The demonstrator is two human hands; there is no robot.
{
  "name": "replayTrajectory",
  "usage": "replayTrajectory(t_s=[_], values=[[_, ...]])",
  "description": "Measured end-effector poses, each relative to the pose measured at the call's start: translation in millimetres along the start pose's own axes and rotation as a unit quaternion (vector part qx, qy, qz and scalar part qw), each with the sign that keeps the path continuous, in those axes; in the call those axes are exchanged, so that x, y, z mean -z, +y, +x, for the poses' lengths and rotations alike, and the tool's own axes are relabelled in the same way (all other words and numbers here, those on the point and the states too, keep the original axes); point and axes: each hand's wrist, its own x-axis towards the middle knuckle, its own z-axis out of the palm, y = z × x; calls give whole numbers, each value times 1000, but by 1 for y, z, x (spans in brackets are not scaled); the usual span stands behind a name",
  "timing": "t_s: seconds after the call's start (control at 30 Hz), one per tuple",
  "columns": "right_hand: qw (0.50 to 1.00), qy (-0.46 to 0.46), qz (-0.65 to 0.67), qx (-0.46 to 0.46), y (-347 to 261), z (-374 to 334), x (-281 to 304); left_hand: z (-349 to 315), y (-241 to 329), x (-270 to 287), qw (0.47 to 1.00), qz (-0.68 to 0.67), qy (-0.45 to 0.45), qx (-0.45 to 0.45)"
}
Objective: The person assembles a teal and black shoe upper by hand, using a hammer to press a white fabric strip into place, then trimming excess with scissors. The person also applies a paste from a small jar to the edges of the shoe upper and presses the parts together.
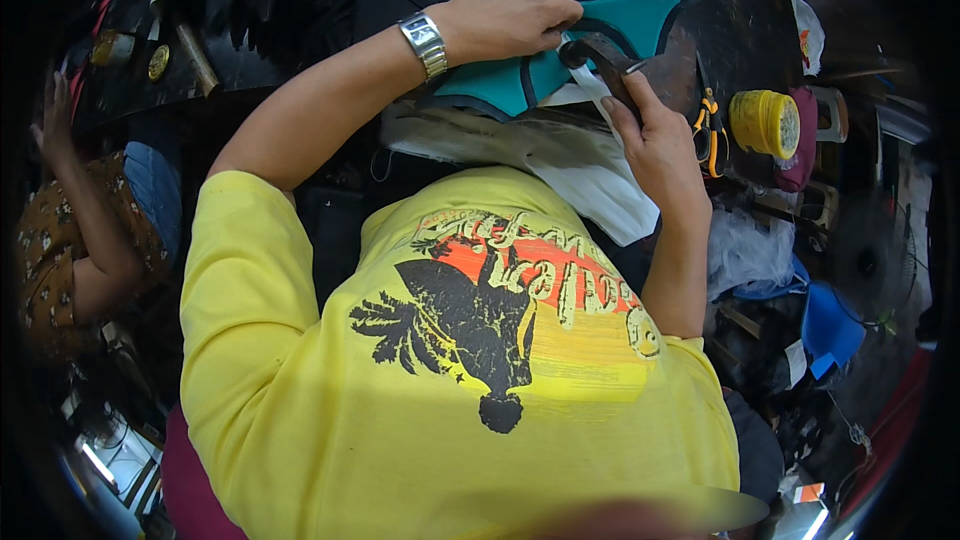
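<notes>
A teal piece with black edging, apparently fabric or leather, lies across the work surface in front of me. My left hand, with a metal watch on the wrist, has its fingers bent and pinched at the piece's middle, partly covering it. My right hand is closed around a dark hammer-like tool. The tool's rounded black head rests at or just above the teal piece, close to my left fingertips; contact is unclear. A white strip runs from under the work down past my right wrist.
Right of the work are orange-handled pliers and a yellow tub. Clear plastic bags and a blue object lie lower right. At left, a co-worker's arm shows near a wooden-handled tool and a small jar.
</notes>
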Motion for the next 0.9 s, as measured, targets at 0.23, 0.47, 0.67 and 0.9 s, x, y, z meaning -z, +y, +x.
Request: replayTrajectory(t_s=[0.23, 0.47, 0.67, 0.9], values=[[1000, -2, -11, 5, 1, 0, 0, -37, -25, 22, 874, -457, 93, 139], [1000, -4, 0, -7, 3, -1, -1, -45, -20, 32, 919, -359, 123, 102], [993, 68, 87, 30, 1, -3, 4, -26, -4, 19, 945, -286, -40, 151], [949, 185, 238, 92, -9, -12, 0, -31, 2, 12, 944, -284, -16, 165]])
